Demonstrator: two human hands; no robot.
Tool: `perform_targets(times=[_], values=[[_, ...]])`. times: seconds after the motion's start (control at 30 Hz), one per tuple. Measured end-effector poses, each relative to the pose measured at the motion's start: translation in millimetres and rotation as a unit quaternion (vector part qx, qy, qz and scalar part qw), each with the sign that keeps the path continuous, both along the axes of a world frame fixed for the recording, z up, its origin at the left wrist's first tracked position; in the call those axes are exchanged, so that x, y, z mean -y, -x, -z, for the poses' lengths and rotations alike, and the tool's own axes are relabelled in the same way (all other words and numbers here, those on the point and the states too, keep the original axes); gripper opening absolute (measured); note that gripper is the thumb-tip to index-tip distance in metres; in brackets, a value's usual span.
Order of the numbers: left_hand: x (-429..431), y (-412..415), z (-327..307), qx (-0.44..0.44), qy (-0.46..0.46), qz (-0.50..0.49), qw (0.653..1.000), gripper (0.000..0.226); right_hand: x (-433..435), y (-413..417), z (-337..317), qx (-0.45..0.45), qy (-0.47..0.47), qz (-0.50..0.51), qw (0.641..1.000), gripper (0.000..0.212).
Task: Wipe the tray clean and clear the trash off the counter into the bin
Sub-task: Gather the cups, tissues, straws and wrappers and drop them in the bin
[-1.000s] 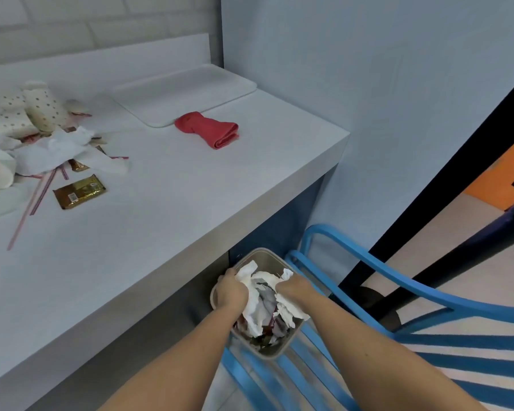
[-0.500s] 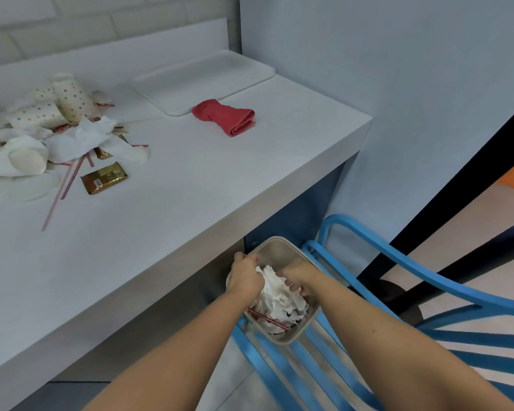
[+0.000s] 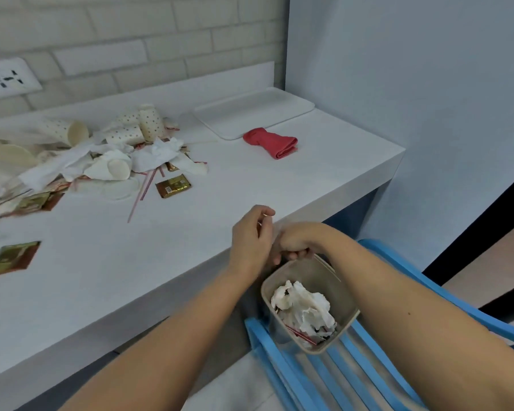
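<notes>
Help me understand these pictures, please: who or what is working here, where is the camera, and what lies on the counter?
There is no machine here. A person works with bare hands, and the single camera sits on their head, looking forward and down. The left hand and right hand are at the edge of the white counter with fingers curled, just above a beige plastic bin that holds crumpled white paper, near a blue slatted chair. Whether either hand holds anything is unclear. On the counter lies a pile of dotted paper cups, white tissues, thin red straws and a gold wrapper. There is also a folded red cloth and, in the far corner, a flat white tray.
</notes>
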State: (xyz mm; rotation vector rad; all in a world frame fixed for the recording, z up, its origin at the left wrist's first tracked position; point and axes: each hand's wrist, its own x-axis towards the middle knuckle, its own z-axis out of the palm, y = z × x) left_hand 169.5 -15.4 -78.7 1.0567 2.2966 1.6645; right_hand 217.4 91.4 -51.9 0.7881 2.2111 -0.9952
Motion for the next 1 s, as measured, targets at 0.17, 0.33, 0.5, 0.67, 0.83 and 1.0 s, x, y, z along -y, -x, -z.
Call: perform_targets(times=[0.17,0.33,0.5,0.67,0.83,1.0], values=[[50.4,45.3,-40.3,0.0,-0.042,-0.077,0.996,0.021,51.9,46.2,-48.8,-0.081,-0.02,-0.057,0.995,0.026],[130.3,102.4,-55.9,0.006,-0.028,-0.131,0.991,0.019,121.9,105.4,-63.5,-0.167,-0.038,-0.078,0.982,0.022],[219.0,161.5,-61.8,0.023,0.035,-0.193,0.98,0.015,193.4,166.5,-62.2,-0.195,-0.024,-0.116,0.974,0.016],[295.8,207.2,-63.3,0.017,0.112,-0.255,0.96,0.017,251.0,215.4,-63.0,-0.208,-0.002,-0.157,0.965,0.013],[369.1,251.9,-57.1,-0.046,0.303,-0.257,0.916,0.039,296.7,256.5,-56.5,-0.205,-0.009,-0.196,0.959,0.014],[419.7,283.8,-57.9,-0.105,0.556,-0.212,0.797,0.064,325.6,288.4,-47.5,-0.238,-0.036,-0.223,0.945,0.011]])
